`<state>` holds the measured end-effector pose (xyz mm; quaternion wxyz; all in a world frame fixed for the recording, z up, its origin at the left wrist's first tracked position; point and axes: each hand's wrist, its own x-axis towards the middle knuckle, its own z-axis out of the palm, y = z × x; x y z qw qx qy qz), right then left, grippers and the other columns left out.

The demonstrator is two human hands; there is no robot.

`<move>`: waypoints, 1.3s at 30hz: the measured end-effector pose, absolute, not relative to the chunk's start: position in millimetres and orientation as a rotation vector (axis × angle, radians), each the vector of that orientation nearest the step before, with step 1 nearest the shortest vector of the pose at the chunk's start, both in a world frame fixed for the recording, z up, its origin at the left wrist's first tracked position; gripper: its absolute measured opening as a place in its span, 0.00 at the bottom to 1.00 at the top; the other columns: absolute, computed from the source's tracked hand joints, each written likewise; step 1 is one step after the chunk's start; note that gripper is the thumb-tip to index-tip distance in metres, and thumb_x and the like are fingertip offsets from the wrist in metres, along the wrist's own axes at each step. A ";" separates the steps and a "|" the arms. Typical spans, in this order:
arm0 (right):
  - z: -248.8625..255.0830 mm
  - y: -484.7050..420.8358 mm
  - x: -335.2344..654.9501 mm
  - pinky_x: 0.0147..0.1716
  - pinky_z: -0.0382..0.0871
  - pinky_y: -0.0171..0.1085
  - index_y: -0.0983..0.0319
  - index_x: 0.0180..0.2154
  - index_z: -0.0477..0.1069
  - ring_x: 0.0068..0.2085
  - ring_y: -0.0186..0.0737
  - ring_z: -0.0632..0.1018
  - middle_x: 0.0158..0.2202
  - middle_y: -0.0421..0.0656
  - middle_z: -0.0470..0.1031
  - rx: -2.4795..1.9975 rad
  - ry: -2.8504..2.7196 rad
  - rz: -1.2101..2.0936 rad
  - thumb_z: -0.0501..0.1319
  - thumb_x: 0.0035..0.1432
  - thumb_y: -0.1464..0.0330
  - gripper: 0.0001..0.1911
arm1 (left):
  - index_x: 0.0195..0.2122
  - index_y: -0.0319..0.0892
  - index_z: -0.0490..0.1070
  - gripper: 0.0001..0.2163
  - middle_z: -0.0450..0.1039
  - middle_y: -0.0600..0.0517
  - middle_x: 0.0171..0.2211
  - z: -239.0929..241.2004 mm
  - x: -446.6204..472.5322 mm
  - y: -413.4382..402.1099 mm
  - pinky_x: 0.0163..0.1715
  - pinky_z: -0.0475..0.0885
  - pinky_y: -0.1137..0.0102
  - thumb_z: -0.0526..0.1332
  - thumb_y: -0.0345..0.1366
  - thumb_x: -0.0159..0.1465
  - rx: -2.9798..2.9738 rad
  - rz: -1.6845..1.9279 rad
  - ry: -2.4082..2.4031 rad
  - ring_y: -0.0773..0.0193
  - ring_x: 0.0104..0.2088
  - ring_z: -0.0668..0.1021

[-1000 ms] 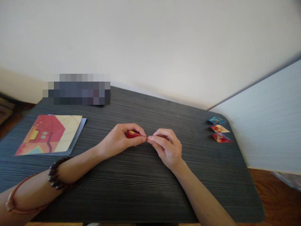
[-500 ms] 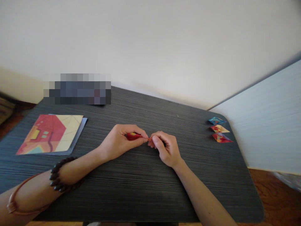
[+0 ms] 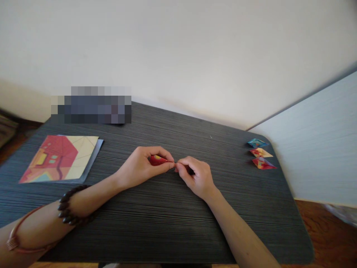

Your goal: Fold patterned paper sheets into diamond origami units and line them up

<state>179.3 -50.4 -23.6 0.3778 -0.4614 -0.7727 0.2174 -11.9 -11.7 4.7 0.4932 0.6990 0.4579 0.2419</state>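
Between my left thumb and fingers is a small red folded paper (image 3: 157, 160) with a yellow spot. My left hand (image 3: 145, 163) is closed on it in a pinch, and much of the paper is hidden by the fingers. My right hand (image 3: 196, 175) pinches at the paper's right tip, its thumb and index fingertip meeting those of the left hand. Both hands are just above the middle of the dark table (image 3: 156, 230).
At the left lies a stack of patterned paper sheets (image 3: 64, 156). Along the right edge sit a blue folded paper piece (image 3: 257, 143), a cream and red one (image 3: 261, 152) and a red one (image 3: 263, 163). A blurred-out object (image 3: 95, 108) stands at the back left, before the wall.
My right fingers have closed tighter around the paper's tip, with the thumb now against the index finger. The red paper shows a little more inside my left hand.
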 end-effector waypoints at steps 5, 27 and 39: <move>-24.0 -51.3 180.0 0.26 0.63 0.30 0.61 0.31 0.69 0.24 0.29 0.72 0.25 0.38 0.74 -1.236 -1.941 0.481 0.55 0.61 0.70 0.07 | 0.37 0.45 0.76 0.12 0.79 0.55 0.34 4.0 -13.6 -7.8 0.32 0.73 0.74 0.64 0.45 0.56 1.752 0.603 1.152 0.65 0.32 0.79; -25.6 -49.5 186.1 0.28 0.65 0.30 0.61 0.31 0.68 0.25 0.30 0.72 0.25 0.38 0.72 -1.319 -1.879 0.480 0.54 0.61 0.70 0.07 | 0.42 0.45 0.74 0.15 0.79 0.55 0.32 -1.2 -14.7 -3.3 0.27 0.72 0.75 0.65 0.44 0.56 1.699 0.623 1.153 0.66 0.28 0.77; -21.4 -47.2 186.3 0.31 0.68 0.30 0.61 0.39 0.71 0.29 0.30 0.74 0.31 0.39 0.76 -1.291 -1.896 0.499 0.59 0.59 0.66 0.07 | 0.39 0.43 0.76 0.11 0.76 0.54 0.30 -9.4 -14.7 -4.9 0.19 0.67 0.78 0.62 0.42 0.59 1.766 0.582 1.121 0.72 0.20 0.71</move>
